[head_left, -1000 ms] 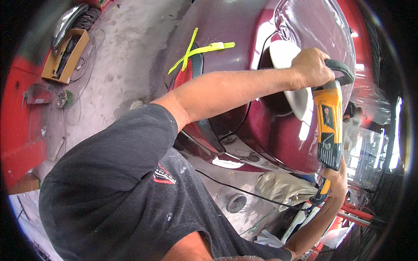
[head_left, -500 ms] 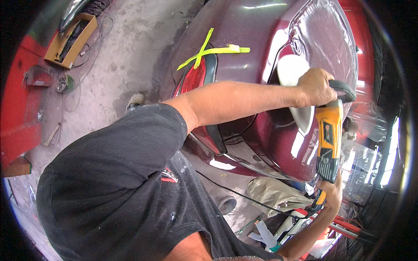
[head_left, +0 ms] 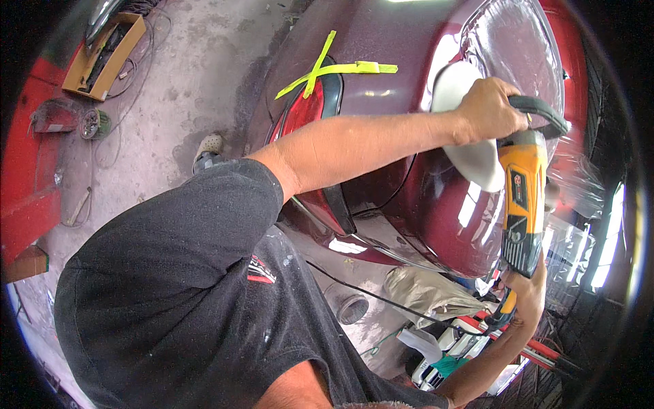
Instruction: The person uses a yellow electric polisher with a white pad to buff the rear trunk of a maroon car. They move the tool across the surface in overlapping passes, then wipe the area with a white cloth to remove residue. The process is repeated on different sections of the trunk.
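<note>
A yellow and black polisher [head_left: 522,194] with a big round white pad [head_left: 485,167] is in both my hands. My left hand [head_left: 489,112] is closed around its front end, by the black loop handle [head_left: 545,112]. Lower down, my right hand [head_left: 530,290] wraps around the rear grip. The pad lies against the glossy maroon car panel [head_left: 443,218], near its curved corner; my left hand and wrist cover part of it. Crossed yellow tape strips [head_left: 317,69] are stuck beside the red tail light [head_left: 310,112], left of the pad.
A black cord [head_left: 381,300] runs from the polisher toward my body. Clear plastic film [head_left: 521,41] covers the car's far right part. Beneath the car's edge lie a beige cloth bag [head_left: 426,293] and a round container [head_left: 353,308]. An open cardboard box [head_left: 109,61] stands at far left.
The polisher and both hands have shifted slightly up and to the right in view. Its white pad is now at a different tilt, and the whole view has moved a little.
</note>
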`<state>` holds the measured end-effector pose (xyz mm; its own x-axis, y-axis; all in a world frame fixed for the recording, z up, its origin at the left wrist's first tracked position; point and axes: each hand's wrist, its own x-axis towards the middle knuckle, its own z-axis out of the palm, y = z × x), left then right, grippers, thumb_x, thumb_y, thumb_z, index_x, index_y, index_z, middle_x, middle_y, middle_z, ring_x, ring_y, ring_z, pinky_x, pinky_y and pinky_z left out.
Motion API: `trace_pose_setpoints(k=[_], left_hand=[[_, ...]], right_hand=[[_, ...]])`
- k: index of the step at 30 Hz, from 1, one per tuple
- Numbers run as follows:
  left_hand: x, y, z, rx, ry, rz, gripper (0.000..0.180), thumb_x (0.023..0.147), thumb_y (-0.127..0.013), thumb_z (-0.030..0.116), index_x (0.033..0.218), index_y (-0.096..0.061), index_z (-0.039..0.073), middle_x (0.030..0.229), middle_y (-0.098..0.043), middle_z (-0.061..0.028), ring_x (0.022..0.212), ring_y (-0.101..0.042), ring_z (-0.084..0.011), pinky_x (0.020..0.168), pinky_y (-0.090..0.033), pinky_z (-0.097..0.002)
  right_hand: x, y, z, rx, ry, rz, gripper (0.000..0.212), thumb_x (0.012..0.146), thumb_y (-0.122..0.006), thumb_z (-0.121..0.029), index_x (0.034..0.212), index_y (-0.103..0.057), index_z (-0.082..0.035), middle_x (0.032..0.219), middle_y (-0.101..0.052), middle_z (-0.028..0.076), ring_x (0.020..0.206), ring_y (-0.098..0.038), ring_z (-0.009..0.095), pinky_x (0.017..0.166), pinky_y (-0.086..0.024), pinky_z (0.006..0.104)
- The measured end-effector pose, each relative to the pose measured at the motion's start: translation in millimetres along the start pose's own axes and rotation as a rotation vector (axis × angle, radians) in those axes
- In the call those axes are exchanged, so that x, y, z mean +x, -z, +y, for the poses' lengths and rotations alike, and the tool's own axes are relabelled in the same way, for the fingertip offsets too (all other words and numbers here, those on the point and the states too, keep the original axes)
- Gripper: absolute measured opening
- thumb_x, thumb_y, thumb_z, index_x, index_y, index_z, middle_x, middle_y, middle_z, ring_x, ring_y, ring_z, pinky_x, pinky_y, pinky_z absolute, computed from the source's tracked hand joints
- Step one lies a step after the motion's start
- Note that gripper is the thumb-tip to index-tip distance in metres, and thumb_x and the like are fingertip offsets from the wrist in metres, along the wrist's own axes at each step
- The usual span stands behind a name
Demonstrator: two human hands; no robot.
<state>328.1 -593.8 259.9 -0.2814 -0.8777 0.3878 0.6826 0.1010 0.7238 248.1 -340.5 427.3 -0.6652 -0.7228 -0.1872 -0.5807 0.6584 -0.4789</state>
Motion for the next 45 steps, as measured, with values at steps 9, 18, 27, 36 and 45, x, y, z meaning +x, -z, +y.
trace_pose_setpoints(k=[9,18,27,36,45], left_hand=[[29,2,-13,-0.082,-0.021,-0.012,0.026,0.076,-0.074,0.012,0.097,-0.077,-0.004,0.079,-0.074,-0.0086,0.068,-0.064,-0.0092,0.065,-0.054,-0.0279],[-73,-41,2,0.099,-0.043,-0.137,0.023,0.076,-0.071,0.013,0.093,-0.075,-0.002,0.071,-0.071,-0.0136,0.064,-0.067,-0.0162,0.063,-0.054,-0.0323],[-113,-69,3,-0.067,0.128,-0.31,0.022,0.081,-0.068,0.005,0.101,-0.076,-0.002,0.08,-0.07,-0.0004,0.074,-0.062,-0.0063,0.067,-0.053,-0.0272],[-24,-45,-13,0.057,0.047,-0.215,0.02,0.077,-0.068,0.003,0.094,-0.075,-0.004,0.075,-0.068,0.0,0.065,-0.057,-0.0058,0.058,-0.048,-0.0253],[17,-33,-11,-0.09,0.035,-0.196,0.02,0.079,-0.071,0.001,0.098,-0.076,-0.004,0.085,-0.075,-0.006,0.071,-0.064,-0.0087,0.064,-0.052,-0.0252]], right_hand=[[26,-6,1,0.0,0.055,0.041,0.062,0.061,-0.061,-0.009,0.123,-0.057,-0.001,0.084,-0.06,0.005,0.06,-0.056,0.013,0.051,-0.046,0.0272],[-62,12,87,0.052,-0.092,0.05,0.082,0.062,-0.065,-0.007,0.141,-0.047,0.004,0.092,-0.064,0.006,0.069,-0.059,0.012,0.057,-0.05,0.0276],[-111,19,128,0.124,-0.205,0.067,0.099,0.055,-0.064,-0.004,0.15,-0.04,0.005,0.117,-0.062,0.01,0.093,-0.063,0.017,0.07,-0.053,0.0274],[-24,13,74,0.146,-0.027,-0.007,0.074,0.059,-0.068,-0.005,0.131,-0.053,0.005,0.086,-0.063,0.004,0.068,-0.061,0.012,0.056,-0.051,0.0286],[15,10,37,0.175,-0.037,-0.072,0.068,0.06,-0.064,-0.002,0.127,-0.054,0.003,0.079,-0.062,0.006,0.06,-0.062,0.015,0.05,-0.051,0.0301]])
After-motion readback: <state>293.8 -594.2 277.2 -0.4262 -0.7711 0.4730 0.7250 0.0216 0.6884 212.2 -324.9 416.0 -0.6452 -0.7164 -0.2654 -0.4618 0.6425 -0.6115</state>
